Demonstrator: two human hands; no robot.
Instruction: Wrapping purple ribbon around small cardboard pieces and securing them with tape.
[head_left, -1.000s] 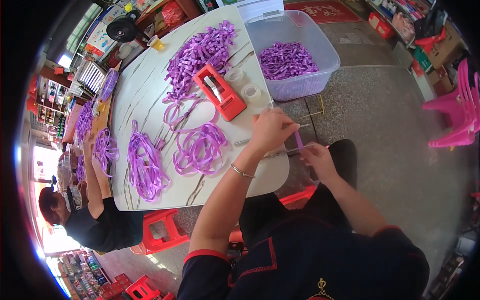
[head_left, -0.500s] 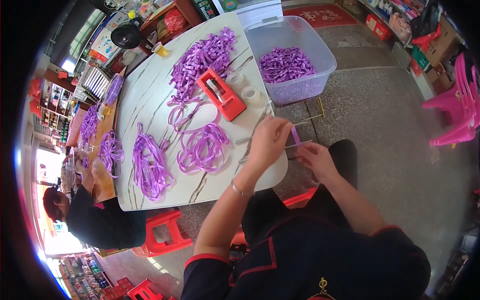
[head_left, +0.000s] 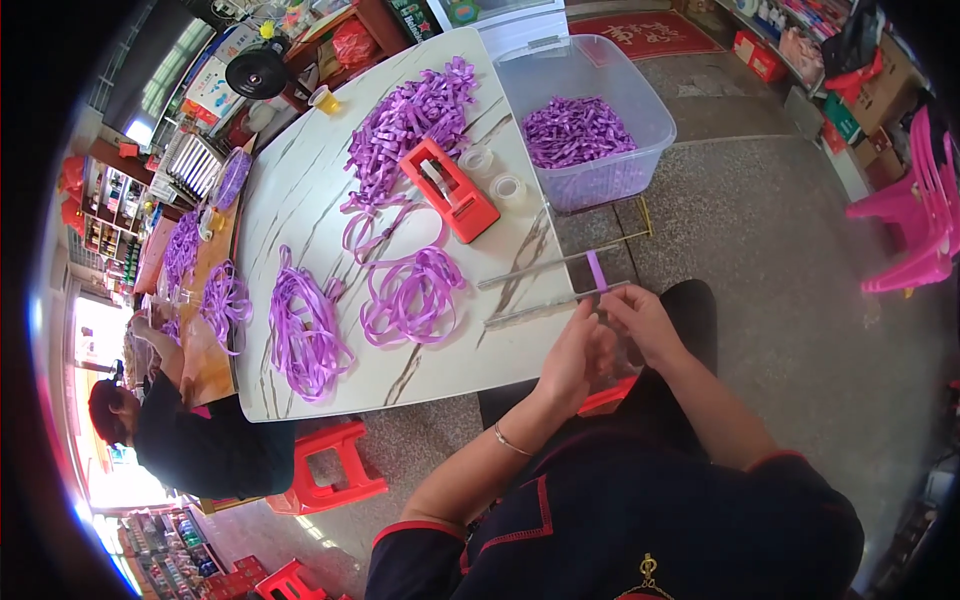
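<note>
Bench (head_left: 300,200), white with brown veining, is the biggest item. Translucent bin (head_left: 645,158) just off its far right corner, short purple pieces (head_left: 575,130) inside. Purple ribbon pile (head_left: 412,125) on the far half of the bench. Nearer, two loose ribbon hanks: left hank (head_left: 305,340), long and bunched; right hank (head_left: 415,300), rounder, loops spread.

Left hand (head_left: 575,355) at the near right edge, fingers curled, tips by the near rod; can't tell if they grip anything. Right hand (head_left: 645,325) off the edge, thumb and fingers pinching at the strip's lower end.

Red tape dispenser (head_left: 450,190) beside the pile, tilted relative to the edge. Two thin metal rods, far rod (head_left: 530,270) and near rod (head_left: 530,312), roughly parallel, jutting past the bench's right edge. Clear tape rolls (head_left: 507,188) right of the dispenser. Cup (head_left: 325,100) of yellow liquid at far left edge. Smallest: purple strip (head_left: 597,270), bridging the rods beyond the edge.
</note>
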